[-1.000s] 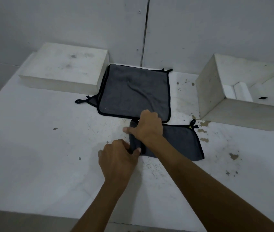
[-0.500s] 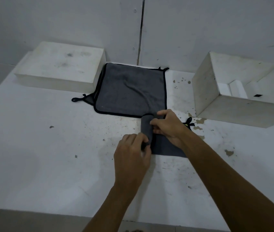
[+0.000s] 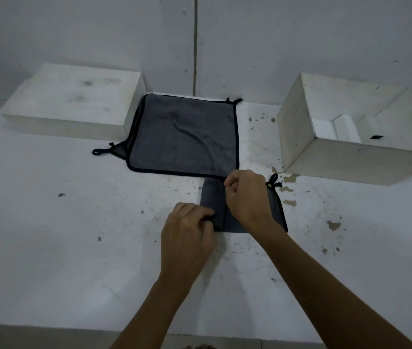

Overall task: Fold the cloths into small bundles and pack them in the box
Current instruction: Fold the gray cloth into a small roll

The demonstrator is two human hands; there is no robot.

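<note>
A folded grey cloth with black trim point(image 3: 213, 197) lies on the white table, its left end turned over into a roll. My left hand point(image 3: 187, 235) pinches the near end of that roll. My right hand point(image 3: 246, 195) grips the far end with curled fingers and covers much of the flat part. A hanging loop point(image 3: 274, 181) pokes out behind my right hand. A stack of flat grey cloths point(image 3: 184, 137) lies just beyond, toward the wall. The open white box point(image 3: 298, 127) stands at the right, with white pieces inside.
A closed white box or lid point(image 3: 74, 102) sits at the back left against the wall. The table point(image 3: 49, 235) is stained and chipped, its front edge close to me. A wall point(image 3: 275, 41) runs right behind the boxes.
The cloth's left edge has been rolled rightward by both hands, so the flat part has shrunk. Both hands shifted right with the roll.
</note>
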